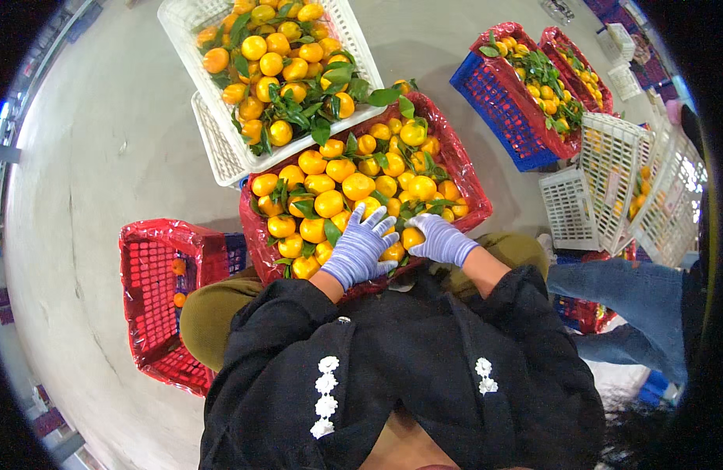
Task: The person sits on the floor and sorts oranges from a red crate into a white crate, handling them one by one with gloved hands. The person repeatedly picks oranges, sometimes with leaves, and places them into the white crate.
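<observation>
Before me stands a crate lined with red plastic film, filled with orange mandarins and green leaves. My left hand, in a striped lavender knit glove, lies palm down on the fruit near the crate's close edge, fingers spread. Just right of it, my right hand, in a matching glove, curls against a mandarin; its fingertips are partly hidden, so its hold is unclear. Beyond, a white plastic crate heaped with leafy mandarins sits against the lined crate's far edge.
At left is a red-lined crate with a few mandarins. Blue crates with red liners hold fruit at the far right. White crates stand tilted nearby, beside another person's jeans-clad leg.
</observation>
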{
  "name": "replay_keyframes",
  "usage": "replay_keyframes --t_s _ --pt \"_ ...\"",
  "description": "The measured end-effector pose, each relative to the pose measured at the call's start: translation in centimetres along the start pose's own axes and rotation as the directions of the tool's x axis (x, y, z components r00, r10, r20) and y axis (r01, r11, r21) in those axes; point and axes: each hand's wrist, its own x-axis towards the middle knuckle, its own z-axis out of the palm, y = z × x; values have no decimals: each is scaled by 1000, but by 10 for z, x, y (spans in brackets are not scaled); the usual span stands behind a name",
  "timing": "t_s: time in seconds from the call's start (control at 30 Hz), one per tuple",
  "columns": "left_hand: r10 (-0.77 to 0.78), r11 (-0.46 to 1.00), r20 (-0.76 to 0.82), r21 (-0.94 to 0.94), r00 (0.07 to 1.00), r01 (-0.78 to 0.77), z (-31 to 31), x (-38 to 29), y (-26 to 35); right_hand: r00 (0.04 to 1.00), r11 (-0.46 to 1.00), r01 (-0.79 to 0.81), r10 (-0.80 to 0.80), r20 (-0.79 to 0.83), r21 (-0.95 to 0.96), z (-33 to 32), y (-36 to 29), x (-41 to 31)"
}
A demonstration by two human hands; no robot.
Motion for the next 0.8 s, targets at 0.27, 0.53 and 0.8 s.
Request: replay_keyframes --t_s 0.27,0.53,0.8 --pt "-13 1000 -17 12 1000 13 -1 3 4 981 929 -154 183 56 -337 12 -15 10" --pt "10 999 3 48 1000 -10 -4 3 6 982 983 -154 164 96 -101 -45 -15 19" --pt "-4 1000 -51 21 999 5 -7 1 7 957 988 -151 156 -245 40 -58 24 54"
